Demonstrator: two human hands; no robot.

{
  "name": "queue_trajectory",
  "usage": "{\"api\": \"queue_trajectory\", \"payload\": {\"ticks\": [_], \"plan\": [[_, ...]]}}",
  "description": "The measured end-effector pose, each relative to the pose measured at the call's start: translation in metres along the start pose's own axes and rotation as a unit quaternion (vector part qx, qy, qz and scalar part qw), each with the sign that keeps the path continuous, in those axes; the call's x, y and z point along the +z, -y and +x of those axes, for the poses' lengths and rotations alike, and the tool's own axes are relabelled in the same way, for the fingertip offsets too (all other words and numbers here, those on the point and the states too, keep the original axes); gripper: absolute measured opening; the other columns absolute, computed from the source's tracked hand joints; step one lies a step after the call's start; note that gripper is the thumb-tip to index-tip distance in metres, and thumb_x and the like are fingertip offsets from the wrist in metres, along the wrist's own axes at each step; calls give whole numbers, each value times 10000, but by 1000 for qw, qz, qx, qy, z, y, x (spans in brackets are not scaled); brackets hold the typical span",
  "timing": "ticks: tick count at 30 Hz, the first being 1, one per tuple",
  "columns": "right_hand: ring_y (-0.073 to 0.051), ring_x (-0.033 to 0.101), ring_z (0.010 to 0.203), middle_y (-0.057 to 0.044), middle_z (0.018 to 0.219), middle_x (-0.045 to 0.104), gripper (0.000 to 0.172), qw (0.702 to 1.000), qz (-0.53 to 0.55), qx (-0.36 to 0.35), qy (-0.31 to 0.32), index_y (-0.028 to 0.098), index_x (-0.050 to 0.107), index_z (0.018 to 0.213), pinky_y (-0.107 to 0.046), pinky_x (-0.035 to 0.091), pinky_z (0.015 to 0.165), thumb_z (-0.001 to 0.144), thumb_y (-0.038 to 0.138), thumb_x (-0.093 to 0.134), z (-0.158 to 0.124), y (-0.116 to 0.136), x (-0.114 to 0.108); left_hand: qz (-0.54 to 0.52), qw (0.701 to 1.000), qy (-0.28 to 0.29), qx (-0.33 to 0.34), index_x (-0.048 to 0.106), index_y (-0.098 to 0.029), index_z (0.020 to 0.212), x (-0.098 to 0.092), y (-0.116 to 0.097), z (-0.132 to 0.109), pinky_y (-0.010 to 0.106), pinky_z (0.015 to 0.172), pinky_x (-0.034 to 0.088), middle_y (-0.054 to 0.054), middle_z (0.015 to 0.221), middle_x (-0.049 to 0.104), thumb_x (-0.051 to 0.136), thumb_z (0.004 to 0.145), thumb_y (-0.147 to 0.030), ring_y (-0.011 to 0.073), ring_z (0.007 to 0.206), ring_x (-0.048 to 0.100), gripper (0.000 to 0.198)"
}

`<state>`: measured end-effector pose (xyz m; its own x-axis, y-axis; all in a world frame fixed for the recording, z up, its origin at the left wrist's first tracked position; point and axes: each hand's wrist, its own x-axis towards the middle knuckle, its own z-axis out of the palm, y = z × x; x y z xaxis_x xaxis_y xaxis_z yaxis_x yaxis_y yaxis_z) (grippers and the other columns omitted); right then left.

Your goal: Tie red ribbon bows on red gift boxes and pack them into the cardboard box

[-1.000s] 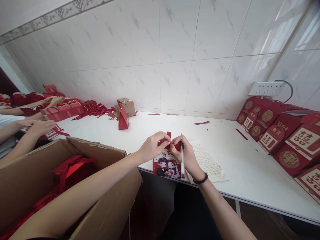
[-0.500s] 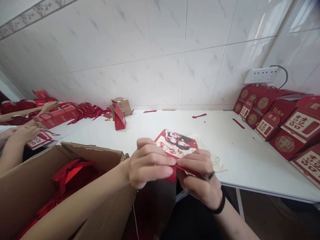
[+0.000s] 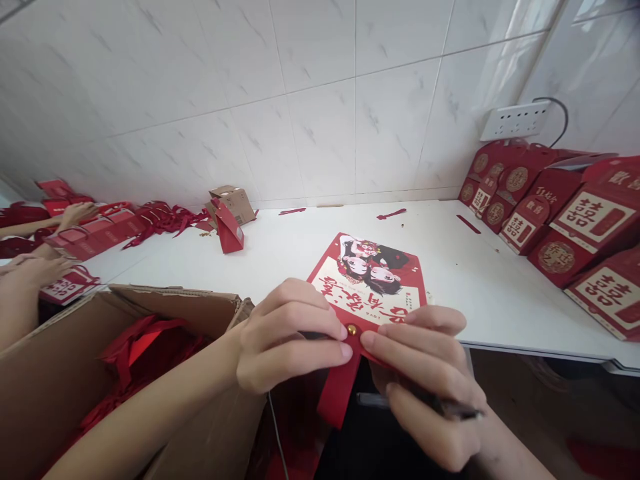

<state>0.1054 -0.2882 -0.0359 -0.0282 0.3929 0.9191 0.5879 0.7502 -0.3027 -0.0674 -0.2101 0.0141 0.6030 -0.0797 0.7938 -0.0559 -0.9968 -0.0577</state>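
Between my two hands is a red wedding candy box [image 3: 373, 287], its panel printed with a cartoon couple and red characters. My left hand [image 3: 295, 337] pinches the near edge of the box, just left of a gold stud [image 3: 352, 330]. On the stud's other side, my right hand [image 3: 430, 373] grips the same edge with thumb and fingers. A dark, slim, pen-like tool [image 3: 457, 408] is also tucked in my right hand; its kind is unclear. Below the stud hangs a red ribbon strap [image 3: 339, 393]. The underside of the box is hidden.
An open cardboard box [image 3: 200, 413] with red ribbons stands at the left. Red boxes [image 3: 555, 260] are stacked on the right of the white table [image 3: 280, 247]. A small red box [image 3: 230, 230] stands farther back. Another person's hands [image 3: 45, 270] work at far left.
The candy box now faces the camera more fully, showing the couple and the gold stud. The ribbon strap hangs lower. My right hand has moved right and down, and the view has shifted.
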Motion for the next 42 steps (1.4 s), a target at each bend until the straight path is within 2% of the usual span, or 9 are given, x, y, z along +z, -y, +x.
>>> {"api": "queue_trajectory", "payload": {"ticks": [3,5,8,11,16,21,26,34,42], "plan": [[-151,606,749,17,851,633,234,999,16,-45,-8,239,460,683,-310,481,640,740,30,549,7,-9,7,-40,997,-51,-50,587,-216,869,12,10,-2,262,600,540,25,779,648,566,824,-171,137,705,614,68],[-143,587,709,-5,822,600,217,997,56,45,-3,239,443,742,-271,468,566,783,42,523,10,-14,12,-65,984,-59,-157,581,-185,858,19,14,-3,239,582,524,25,762,638,573,822,-185,126,684,611,36],[-124,546,645,-10,805,576,149,980,82,181,1,232,424,775,-239,441,522,824,116,502,11,-19,18,-113,934,-7,-339,568,-172,823,25,17,-1,221,586,518,1,725,627,570,830,-241,106,652,603,68],[-123,529,646,-5,787,577,127,966,94,243,2,224,418,758,-230,434,541,818,160,509,10,-21,20,-162,897,23,-411,546,-182,794,26,16,2,220,600,514,-13,713,617,564,827,-257,101,653,598,84],[-116,501,603,17,706,543,133,956,108,273,-1,220,423,732,-228,423,544,794,190,537,12,-22,25,-186,895,-18,-404,482,-224,923,27,14,2,222,591,500,-58,629,550,556,816,-183,92,598,570,137],[-124,501,604,19,687,530,133,948,136,287,13,217,422,714,-234,413,539,765,183,541,12,-25,27,-166,908,43,-384,618,-197,854,23,15,0,261,705,518,8,806,636,499,844,-170,123,749,607,123],[-139,517,657,0,733,560,134,939,146,312,5,213,421,712,-236,401,541,765,181,540,13,-27,25,-182,908,80,-370,611,-175,1019,21,16,1,286,769,527,43,943,640,546,752,-102,161,866,612,284],[-122,468,622,7,721,521,126,923,150,350,48,207,418,727,-227,375,536,801,190,519,16,-26,19,-170,906,104,-372,609,-139,1033,21,19,2,261,751,511,42,907,631,524,775,-117,134,832,604,272],[-125,502,684,8,764,538,152,920,194,334,65,213,399,734,-234,413,615,827,176,514,16,-27,15,-193,892,117,-392,614,-148,1067,20,19,1,234,754,501,32,928,643,517,816,-151,123,843,604,269]]}}
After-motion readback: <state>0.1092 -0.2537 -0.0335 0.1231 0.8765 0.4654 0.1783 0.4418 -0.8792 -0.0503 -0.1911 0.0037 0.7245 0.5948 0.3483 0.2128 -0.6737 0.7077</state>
